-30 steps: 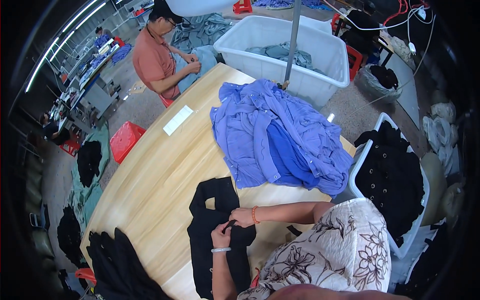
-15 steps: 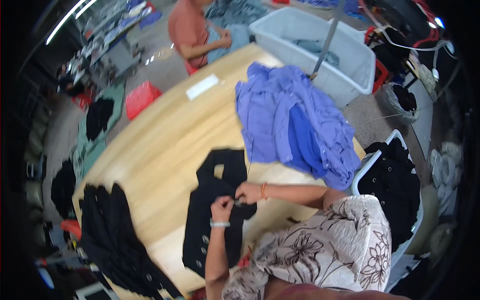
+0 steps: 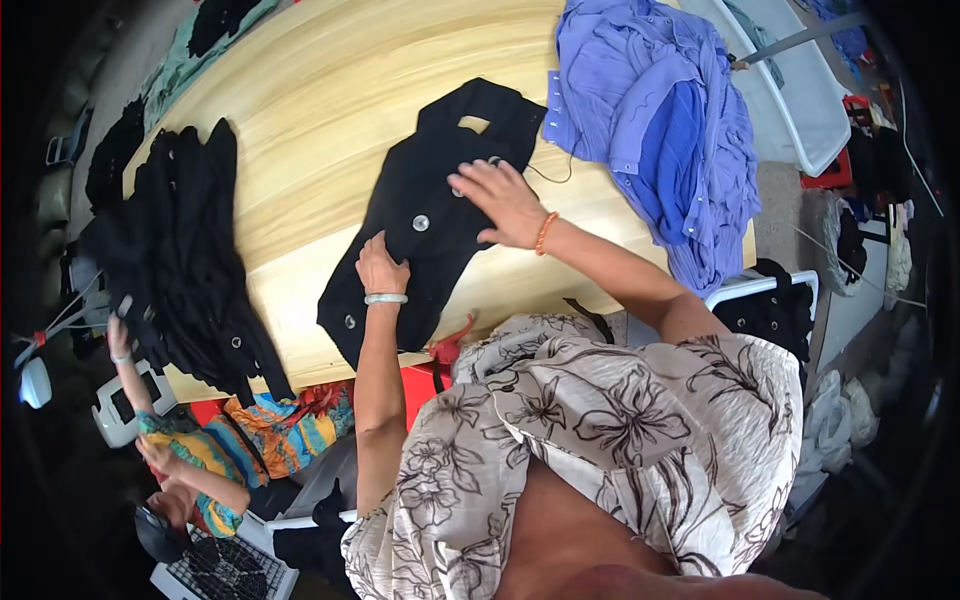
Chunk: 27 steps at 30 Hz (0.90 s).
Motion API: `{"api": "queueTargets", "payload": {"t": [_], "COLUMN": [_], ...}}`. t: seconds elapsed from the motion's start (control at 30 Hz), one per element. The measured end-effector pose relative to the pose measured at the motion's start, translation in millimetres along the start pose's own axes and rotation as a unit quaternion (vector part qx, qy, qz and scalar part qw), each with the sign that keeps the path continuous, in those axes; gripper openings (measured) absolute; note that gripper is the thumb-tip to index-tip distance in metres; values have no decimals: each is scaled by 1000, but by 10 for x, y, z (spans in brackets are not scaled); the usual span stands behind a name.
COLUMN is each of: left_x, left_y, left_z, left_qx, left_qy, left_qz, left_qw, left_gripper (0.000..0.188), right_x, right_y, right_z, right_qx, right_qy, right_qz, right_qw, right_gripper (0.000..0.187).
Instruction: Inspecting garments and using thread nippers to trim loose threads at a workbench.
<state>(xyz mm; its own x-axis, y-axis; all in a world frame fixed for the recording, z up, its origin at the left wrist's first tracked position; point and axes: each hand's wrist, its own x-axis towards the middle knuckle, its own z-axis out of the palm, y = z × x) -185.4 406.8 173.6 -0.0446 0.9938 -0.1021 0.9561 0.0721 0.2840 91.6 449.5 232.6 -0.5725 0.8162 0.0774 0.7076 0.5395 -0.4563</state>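
Note:
A black garment (image 3: 400, 195) lies spread on the wooden table in front of me, with round shiny buttons (image 3: 420, 223) down it and a gap near its far end. My right hand (image 3: 500, 205) rests flat on its upper part, fingers spread, partly covering more buttons. Lower down, my left hand (image 3: 382, 268) lies on the cloth with fingers stretched forward and thumb apart. A thin dark thread (image 3: 553, 179) loops from the garment's right side toward a heap of purple garments (image 3: 650, 120). Neither hand visibly holds anything.
Another black garment (image 3: 195, 250) hangs over the table's (image 3: 300, 90) left edge. A co-worker (image 3: 215, 455) in patterned clothes sits at the lower left, one arm raised toward it. Pale plastic bins stand at the right, one (image 3: 800, 110) beyond the purple heap.
My hands were pinched close together at the garment; now they are apart and laid on it. The view has tipped downward, bringing in the lower-left co-worker and losing the far one.

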Motion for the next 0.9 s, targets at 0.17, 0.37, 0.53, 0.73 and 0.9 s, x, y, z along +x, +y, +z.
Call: {"api": "queueTargets", "payload": {"t": [0.17,0.37,0.53,0.73,0.9], "left_x": [-15,-165,-800,-711,-566], "left_y": [722,1148,892,626,386], "left_z": [-667,-719,290,959,1234], "left_qx": [-100,-125,54,83,-27], "left_qy": [90,235,4,-174,-313], "left_qz": [228,276,450,461,195], "left_qw": [964,923,892,866,929], "left_gripper": [67,57,74,71,40], "right_x": [312,236,-236,-1086,-2206], "right_y": [-172,116,109,434,437], "right_z": [159,119,-537,-686,-1135], "right_qx": [54,212,334,345,318], "right_qy": [45,147,235,427,599], "right_qz": [-24,84,239,251,233], "right_qw": [997,962,881,797,697], "right_gripper": [109,53,59,59,46]}}
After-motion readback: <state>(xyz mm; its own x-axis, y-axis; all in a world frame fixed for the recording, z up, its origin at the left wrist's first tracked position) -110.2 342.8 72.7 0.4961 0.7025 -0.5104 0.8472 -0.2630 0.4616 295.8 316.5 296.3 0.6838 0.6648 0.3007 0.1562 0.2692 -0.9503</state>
